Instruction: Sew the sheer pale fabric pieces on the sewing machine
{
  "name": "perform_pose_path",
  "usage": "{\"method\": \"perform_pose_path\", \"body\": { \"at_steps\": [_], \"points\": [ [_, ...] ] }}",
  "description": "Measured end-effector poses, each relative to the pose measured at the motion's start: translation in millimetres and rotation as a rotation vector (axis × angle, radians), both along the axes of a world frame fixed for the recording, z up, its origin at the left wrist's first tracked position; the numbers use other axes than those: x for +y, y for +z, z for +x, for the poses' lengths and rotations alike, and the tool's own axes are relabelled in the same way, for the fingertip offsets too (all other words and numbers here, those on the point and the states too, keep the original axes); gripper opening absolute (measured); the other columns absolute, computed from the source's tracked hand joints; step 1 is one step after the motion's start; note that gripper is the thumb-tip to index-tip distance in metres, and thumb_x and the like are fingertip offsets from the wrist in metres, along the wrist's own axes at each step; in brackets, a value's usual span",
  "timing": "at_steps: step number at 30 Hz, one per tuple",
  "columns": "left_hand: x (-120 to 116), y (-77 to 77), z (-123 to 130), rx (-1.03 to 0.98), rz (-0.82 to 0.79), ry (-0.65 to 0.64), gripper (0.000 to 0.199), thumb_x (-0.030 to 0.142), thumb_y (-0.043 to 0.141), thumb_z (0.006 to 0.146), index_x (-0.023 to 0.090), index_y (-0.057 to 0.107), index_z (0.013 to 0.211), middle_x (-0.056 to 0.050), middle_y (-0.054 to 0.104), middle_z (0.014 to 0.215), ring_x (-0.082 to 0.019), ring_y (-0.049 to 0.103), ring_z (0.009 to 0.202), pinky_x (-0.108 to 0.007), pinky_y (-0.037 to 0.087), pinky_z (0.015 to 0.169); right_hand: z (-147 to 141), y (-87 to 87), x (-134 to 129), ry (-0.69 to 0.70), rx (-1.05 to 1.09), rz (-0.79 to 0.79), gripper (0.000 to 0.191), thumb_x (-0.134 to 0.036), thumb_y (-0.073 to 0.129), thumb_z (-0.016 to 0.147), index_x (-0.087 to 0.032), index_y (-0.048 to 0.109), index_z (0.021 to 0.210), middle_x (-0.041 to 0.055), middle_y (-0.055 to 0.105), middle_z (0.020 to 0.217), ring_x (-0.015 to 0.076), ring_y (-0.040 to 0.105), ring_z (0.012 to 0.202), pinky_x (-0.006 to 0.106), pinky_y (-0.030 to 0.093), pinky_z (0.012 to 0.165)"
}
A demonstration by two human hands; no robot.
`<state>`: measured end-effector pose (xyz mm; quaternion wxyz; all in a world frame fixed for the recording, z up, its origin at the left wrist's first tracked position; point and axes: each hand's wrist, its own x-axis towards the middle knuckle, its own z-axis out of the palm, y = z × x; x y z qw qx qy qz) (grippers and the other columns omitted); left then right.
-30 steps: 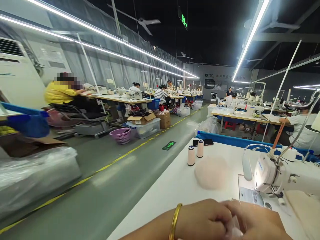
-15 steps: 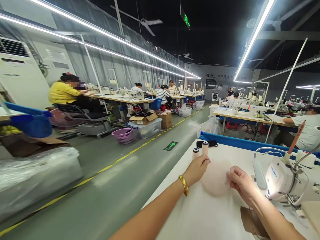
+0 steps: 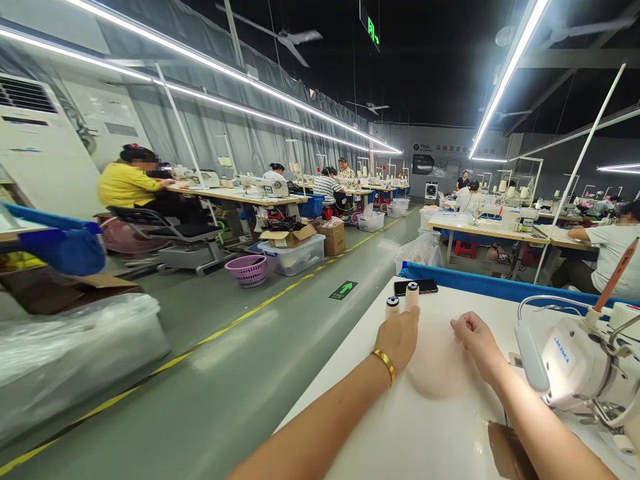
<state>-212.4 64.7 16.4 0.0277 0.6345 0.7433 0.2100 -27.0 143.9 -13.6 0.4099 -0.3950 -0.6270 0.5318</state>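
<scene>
A sheer, pale pink piece of fabric (image 3: 433, 367) with a rounded lower edge hangs between my hands over the white sewing table (image 3: 390, 433). My left hand (image 3: 401, 337), with a gold bracelet (image 3: 385, 365) at the wrist, is closed at the fabric's left side; its fingertips are mostly hidden. Thumb and forefinger of my right hand (image 3: 475, 341) pinch the fabric's upper right edge. Just beyond my left hand stand two pale pink thread spools (image 3: 411, 297) with dark tops. To the right of my right hand is a white sewing machine (image 3: 570, 363) with its lamp lit.
A phone (image 3: 425, 287) lies behind the spools, near the blue cloth trough (image 3: 480, 279) along the table's far edge. A brown patch (image 3: 505, 450) shows beside my right forearm. Left of the table runs an aisle (image 3: 270, 360). Co-workers sit at other machines, one in yellow (image 3: 127, 183).
My left hand has turned, its back now facing me more, and its fingers reach in front of the spools. My right hand has risen slightly. The sewing machine sits further right in view.
</scene>
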Motion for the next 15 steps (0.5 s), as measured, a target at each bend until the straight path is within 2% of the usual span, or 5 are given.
{"method": "perform_pose_path", "body": {
  "at_steps": [3, 6, 9, 12, 15],
  "points": [
    [-8.1, 5.7, 7.6, 0.101, 0.081, -0.057, 0.045, 0.003, 0.035, 0.094, 0.010, 0.060, 0.130, -0.025, 0.066, 0.118, -0.042, 0.062, 0.115, -0.061, 0.044, 0.100, -4.7, -3.8, 10.3, -0.028, -0.038, 0.044, 0.037, -0.056, 0.070, 0.083, -0.024, 0.055, 0.078, -0.0056, 0.053, 0.064, 0.0164, 0.048, 0.062, 0.028, 0.035, 0.058],
    [-13.9, 12.1, 11.2, 0.152, 0.135, -0.226, 0.044, 0.006, 0.037, 0.097, 0.019, 0.063, 0.131, -0.019, 0.062, 0.133, -0.036, 0.057, 0.127, -0.057, 0.039, 0.112, -10.2, -9.0, 21.3, -0.028, -0.071, 0.068, 0.032, -0.049, 0.071, 0.091, -0.021, 0.059, 0.082, -0.0059, 0.054, 0.066, 0.0150, 0.053, 0.063, 0.027, 0.042, 0.061],
    [-12.3, 10.4, 7.7, 0.154, 0.083, -0.412, 0.040, 0.024, 0.059, 0.096, 0.026, 0.062, 0.136, -0.011, 0.060, 0.146, -0.033, 0.051, 0.138, -0.051, 0.037, 0.119, -13.3, -14.8, 29.3, -0.032, -0.113, 0.046, 0.024, -0.040, 0.068, 0.100, -0.016, 0.067, 0.103, 0.0006, 0.068, 0.092, 0.0156, 0.065, 0.076, 0.031, 0.056, 0.071],
    [-6.9, -0.7, 1.4, 0.100, -0.067, -0.450, 0.073, 0.047, 0.079, 0.083, 0.025, 0.055, 0.148, -0.013, 0.048, 0.160, -0.040, 0.038, 0.151, -0.057, 0.029, 0.125, -10.1, -19.6, 34.3, -0.116, -0.132, 0.005, 0.031, -0.037, 0.067, 0.103, -0.017, 0.065, 0.126, 0.0081, 0.068, 0.122, 0.0216, 0.070, 0.100, 0.041, 0.062, 0.085],
    [-3.5, -12.2, -1.1, 0.063, -0.145, -0.419, 0.088, 0.059, 0.078, 0.080, 0.023, 0.049, 0.155, -0.018, 0.043, 0.163, -0.043, 0.037, 0.151, -0.061, 0.031, 0.123, -1.1, -23.9, 38.1, -0.269, -0.114, -0.022, 0.035, -0.038, 0.067, 0.103, -0.018, 0.063, 0.132, 0.0095, 0.066, 0.130, 0.0248, 0.069, 0.108, 0.045, 0.061, 0.091]
  ]
}}
